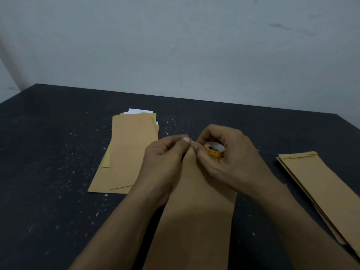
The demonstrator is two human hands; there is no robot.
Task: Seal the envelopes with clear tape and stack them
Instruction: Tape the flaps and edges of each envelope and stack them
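Note:
A long brown envelope point(196, 217) lies lengthwise on the dark table point(48, 172) in front of me, its far end hidden under my hands. My right hand point(228, 154) grips a small roll of clear tape point(214, 150) with a yellow and red core. My left hand point(165, 154) pinches the free end of the tape point(191, 143) just left of the roll, above the envelope's far end. To the left lies a pile of brown envelopes point(128, 152) with white paper showing at its far end. At the right edge sits a stack of brown envelopes point(321, 190).
A pale wall point(175, 45) rises behind the table's far edge. The tabletop is speckled with white flecks. The right stack reaches close to the table's right edge.

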